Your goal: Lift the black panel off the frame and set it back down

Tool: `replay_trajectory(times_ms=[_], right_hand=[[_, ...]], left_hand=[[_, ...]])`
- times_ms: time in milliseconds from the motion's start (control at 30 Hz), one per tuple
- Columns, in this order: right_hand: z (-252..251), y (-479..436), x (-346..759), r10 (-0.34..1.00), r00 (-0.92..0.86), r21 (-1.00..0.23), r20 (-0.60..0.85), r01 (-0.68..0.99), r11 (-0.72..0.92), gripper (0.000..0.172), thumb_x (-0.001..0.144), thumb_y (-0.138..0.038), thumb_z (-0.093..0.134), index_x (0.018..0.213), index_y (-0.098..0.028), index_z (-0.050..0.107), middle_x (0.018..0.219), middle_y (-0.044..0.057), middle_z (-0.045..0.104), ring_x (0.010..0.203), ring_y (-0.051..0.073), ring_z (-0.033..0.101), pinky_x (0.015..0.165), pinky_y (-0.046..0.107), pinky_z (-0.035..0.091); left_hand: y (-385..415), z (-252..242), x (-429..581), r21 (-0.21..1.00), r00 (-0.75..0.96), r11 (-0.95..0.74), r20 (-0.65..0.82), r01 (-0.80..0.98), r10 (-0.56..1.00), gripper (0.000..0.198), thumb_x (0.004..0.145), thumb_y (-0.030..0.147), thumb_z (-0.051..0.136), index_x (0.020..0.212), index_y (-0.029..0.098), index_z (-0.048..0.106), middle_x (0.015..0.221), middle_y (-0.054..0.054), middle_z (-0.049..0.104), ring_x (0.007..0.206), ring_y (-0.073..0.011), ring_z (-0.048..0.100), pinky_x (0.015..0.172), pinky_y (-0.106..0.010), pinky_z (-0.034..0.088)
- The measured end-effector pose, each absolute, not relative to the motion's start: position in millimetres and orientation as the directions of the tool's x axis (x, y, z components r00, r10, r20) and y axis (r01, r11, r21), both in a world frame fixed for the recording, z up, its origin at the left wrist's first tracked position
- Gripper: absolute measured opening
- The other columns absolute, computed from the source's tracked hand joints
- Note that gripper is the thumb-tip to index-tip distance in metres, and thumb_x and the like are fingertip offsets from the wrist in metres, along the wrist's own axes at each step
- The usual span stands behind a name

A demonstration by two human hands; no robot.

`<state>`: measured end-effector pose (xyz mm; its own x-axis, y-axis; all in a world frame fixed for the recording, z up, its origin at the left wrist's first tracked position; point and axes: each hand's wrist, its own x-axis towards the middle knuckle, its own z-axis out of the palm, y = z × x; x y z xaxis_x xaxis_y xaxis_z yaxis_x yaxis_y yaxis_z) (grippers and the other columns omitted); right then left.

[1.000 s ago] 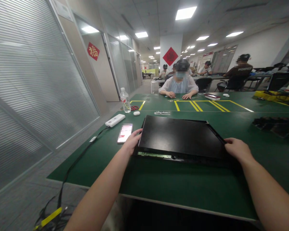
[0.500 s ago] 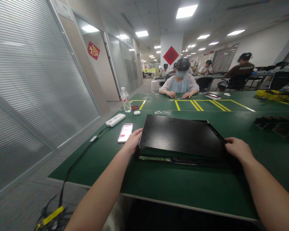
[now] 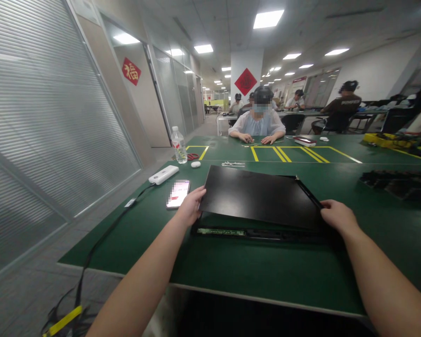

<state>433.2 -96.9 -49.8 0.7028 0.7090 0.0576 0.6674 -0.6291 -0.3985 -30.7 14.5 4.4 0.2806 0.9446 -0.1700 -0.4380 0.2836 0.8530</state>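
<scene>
A dark, glossy screen panel (image 3: 257, 194) sits askew over a black frame (image 3: 307, 189), its left side raised. Along the frame's near edge, a strip of green circuit board (image 3: 221, 231) shows. My left hand (image 3: 192, 206) is closed on the panel's left edge, thumb on top and the other fingers mostly hidden. At the opposite side, my right hand (image 3: 338, 217) is closed around the frame's right edge, with its fingertips out of sight. Whether it also touches the panel I cannot tell. The panel covers most of the frame's inside.
Left of the panel lie a phone (image 3: 178, 194) and a white power bank (image 3: 163, 175) with a black cable. A water bottle (image 3: 179, 145), red scissors (image 3: 192, 157) and a white case (image 3: 195, 164) stand beyond. Dark parts (image 3: 396, 182) lie at right. A co-worker (image 3: 257, 122) sits opposite.
The camera view has swung slightly to the right, so everything appears a little further left. My hands keep their holds, and the panel stays tilted over the frame.
</scene>
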Motion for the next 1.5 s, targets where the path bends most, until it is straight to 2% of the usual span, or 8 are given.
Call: replay_trajectory(times_ms=[167, 367, 600, 833, 1000, 1167, 1300, 1500], right_hand=[[-58, -94, 439, 0.697, 0.712, -0.422, 0.089, 0.660, -0.621, 0.047, 0.071, -0.020, 0.064, 0.116, -0.018, 0.079, 0.109, 0.013, 0.079, 0.100, 0.031, 0.074, 0.075, 0.036, 0.055], [-62, -92, 443, 0.682, 0.717, -0.474, 0.146, 0.655, -0.588, 0.066, 0.073, -0.023, 0.063, 0.138, -0.019, 0.071, 0.100, 0.010, 0.078, 0.083, 0.026, 0.072, 0.074, 0.036, 0.054], [-57, -90, 442, 0.671, 0.736, -0.546, 0.095, 0.602, -0.583, 0.051, 0.083, -0.042, 0.061, 0.126, -0.020, 0.078, 0.094, 0.011, 0.077, 0.087, 0.029, 0.072, 0.082, 0.042, 0.056], [-45, -94, 435, 0.588, 0.807, -0.751, 0.047, 0.417, -0.512, 0.036, 0.080, -0.043, 0.072, 0.103, -0.017, 0.082, 0.117, 0.019, 0.077, 0.117, 0.038, 0.069, 0.104, 0.049, 0.052], [-35, -99, 419, 0.563, 0.826, -0.915, -0.011, 0.219, -0.339, 0.035, 0.072, -0.035, 0.079, 0.103, -0.018, 0.079, 0.112, 0.014, 0.079, 0.109, 0.030, 0.072, 0.102, 0.040, 0.054], [-8, -114, 400, 0.733, 0.669, -0.990, -0.124, -0.136, -0.043, 0.045, 0.072, -0.029, 0.072, 0.116, -0.023, 0.074, 0.102, 0.009, 0.079, 0.091, 0.027, 0.075, 0.086, 0.041, 0.062], [10, -127, 394, 0.813, 0.568, -0.991, -0.124, -0.111, -0.074, 0.042, 0.086, -0.042, 0.054, 0.118, -0.021, 0.073, 0.100, 0.016, 0.078, 0.093, 0.033, 0.075, 0.084, 0.050, 0.062], [13, -127, 400, 0.805, 0.585, -0.995, -0.095, -0.052, -0.079, 0.036, 0.082, -0.037, 0.051, 0.105, -0.019, 0.071, 0.097, 0.019, 0.076, 0.090, 0.033, 0.075, 0.084, 0.051, 0.061]], left_hand=[[17, 0, -30, 0.853, 0.293, 0.306, -0.192, -0.422, 0.937, 0.048, 0.076, 0.009, 0.075, 0.124, 0.016, 0.077, 0.103, -0.009, 0.083, 0.087, -0.0239, 0.079, 0.061, -0.025, 0.058], [12, 1, -27, 0.876, 0.264, 0.214, -0.104, -0.431, 0.959, 0.052, 0.073, 0.011, 0.077, 0.125, 0.013, 0.078, 0.105, -0.011, 0.083, 0.094, -0.0267, 0.078, 0.069, -0.029, 0.061], [6, 7, -29, 0.888, 0.315, 0.121, 0.028, -0.444, 0.949, 0.062, 0.071, 0.017, 0.081, 0.133, 0.016, 0.075, 0.116, -0.011, 0.082, 0.111, -0.0327, 0.077, 0.093, -0.041, 0.063], [1, 10, -29, 0.877, 0.329, 0.042, 0.134, -0.478, 0.935, 0.074, 0.070, 0.024, 0.088, 0.142, 0.022, 0.070, 0.128, -0.009, 0.079, 0.127, -0.0366, 0.070, 0.108, -0.048, 0.057], [6, 11, -33, 0.857, 0.281, 0.004, 0.165, -0.515, 0.945, 0.070, 0.070, 0.024, 0.088, 0.138, 0.021, 0.072, 0.126, -0.009, 0.080, 0.128, -0.0358, 0.070, 0.110, -0.048, 0.056], [10, 16, -40, 0.838, 0.229, 0.000, 0.149, -0.546, 0.962, 0.061, 0.073, 0.019, 0.082, 0.133, 0.019, 0.075, 0.121, -0.008, 0.082, 0.122, -0.0328, 0.073, 0.109, -0.044, 0.056], [10, 21, -43, 0.840, 0.213, 0.020, 0.115, -0.542, 0.970, 0.056, 0.077, 0.016, 0.075, 0.133, 0.018, 0.074, 0.117, -0.008, 0.082, 0.118, -0.0302, 0.074, 0.105, -0.041, 0.058], [15, 19, -43, 0.824, 0.187, 0.114, -0.010, -0.555, 0.982, 0.039, 0.084, 0.023, 0.069, 0.121, 0.015, 0.079, 0.101, -0.007, 0.082, 0.094, -0.0247, 0.077, 0.080, -0.031, 0.062]])
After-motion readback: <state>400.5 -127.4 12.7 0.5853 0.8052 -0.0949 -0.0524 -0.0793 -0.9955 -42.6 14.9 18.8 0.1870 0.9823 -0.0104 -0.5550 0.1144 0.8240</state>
